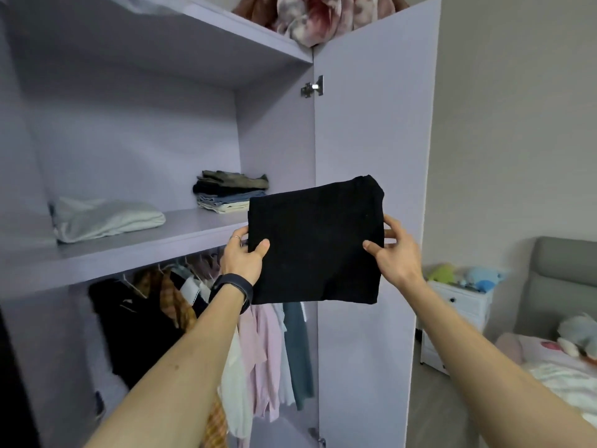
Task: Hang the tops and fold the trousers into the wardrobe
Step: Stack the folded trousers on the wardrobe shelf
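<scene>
A folded black pair of trousers [315, 240] is held up flat in front of the open lilac wardrobe [129, 130]. My left hand [244, 258] grips its left edge, thumb on top. My right hand [392, 250] grips its right edge the same way. Behind it, on the middle shelf [139, 240], stands a stack of folded trousers [231, 195]. Under the shelf, several tops [265, 344] hang on a rail.
A folded pale cloth [106, 218] lies on the shelf's left part. The open wardrobe door [371, 156] stands right of the trousers. A patterned blanket [310, 14] sits on top. A white nightstand [458, 315] with plush toys and a bed [559, 376] are at right.
</scene>
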`<control>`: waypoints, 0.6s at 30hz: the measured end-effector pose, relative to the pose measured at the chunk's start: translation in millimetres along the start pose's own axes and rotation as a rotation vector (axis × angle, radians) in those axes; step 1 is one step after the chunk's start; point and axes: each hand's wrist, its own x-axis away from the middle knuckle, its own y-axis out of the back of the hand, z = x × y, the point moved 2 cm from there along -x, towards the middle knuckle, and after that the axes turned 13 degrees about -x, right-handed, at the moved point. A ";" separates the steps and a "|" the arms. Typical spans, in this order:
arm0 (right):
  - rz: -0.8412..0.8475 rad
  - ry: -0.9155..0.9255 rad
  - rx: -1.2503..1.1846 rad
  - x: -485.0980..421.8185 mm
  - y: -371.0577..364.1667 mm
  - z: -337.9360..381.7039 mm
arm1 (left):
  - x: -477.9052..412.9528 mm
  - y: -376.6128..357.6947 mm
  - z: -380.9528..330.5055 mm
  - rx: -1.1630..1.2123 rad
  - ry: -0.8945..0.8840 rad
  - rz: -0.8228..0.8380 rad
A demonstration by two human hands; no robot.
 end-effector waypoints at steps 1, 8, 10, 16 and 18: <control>0.013 0.003 -0.017 -18.5 -10.1 -13.9 | -16.6 -6.1 4.3 -0.013 0.007 -0.011; 0.101 -0.019 -0.165 -159.9 -73.7 -80.5 | -148.6 -50.7 5.1 -0.038 0.021 -0.052; 0.121 -0.005 -0.210 -199.5 -93.8 -88.0 | -183.8 -53.9 0.0 -0.034 0.009 -0.074; 0.222 0.027 -0.296 -291.7 -176.1 -92.6 | -264.9 -28.2 -13.1 -0.088 -0.024 -0.120; 0.257 0.027 -0.312 -308.4 -209.6 -87.7 | -285.6 -5.4 -12.5 -0.160 -0.002 -0.132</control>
